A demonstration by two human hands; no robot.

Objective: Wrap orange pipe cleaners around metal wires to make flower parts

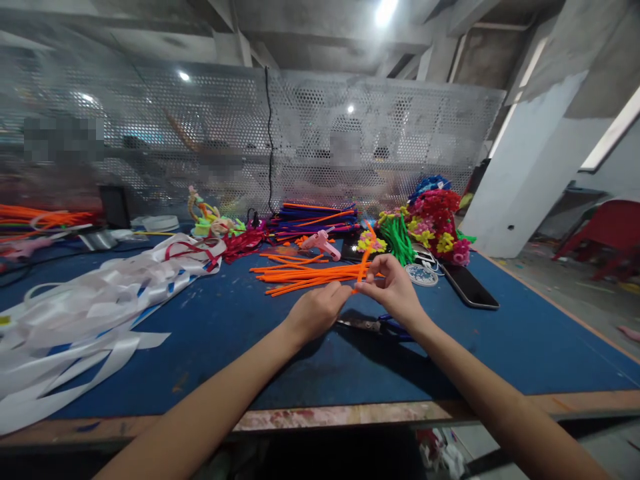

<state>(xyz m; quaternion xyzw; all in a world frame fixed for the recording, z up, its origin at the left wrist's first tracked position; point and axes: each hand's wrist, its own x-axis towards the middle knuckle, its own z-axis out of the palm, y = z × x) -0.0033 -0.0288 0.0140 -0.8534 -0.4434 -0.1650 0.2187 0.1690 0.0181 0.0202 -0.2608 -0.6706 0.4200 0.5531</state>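
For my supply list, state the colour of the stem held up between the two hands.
The stem is orange, best seen in the head view.

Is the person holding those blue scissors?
No, the scissors lie on the blue table, while the left hand and right hand pinch an orange stem.

You cannot read any text, brand, number or sign with certainty here. On the phone (471,287) at your right, the screen is dark and shows you no readable letters. The white disc (421,275) near it carries a fine pattern, too small for you to tell if it has lettering. The yellow patch (5,321) by the white ribbons (90,311) is also too small to read.
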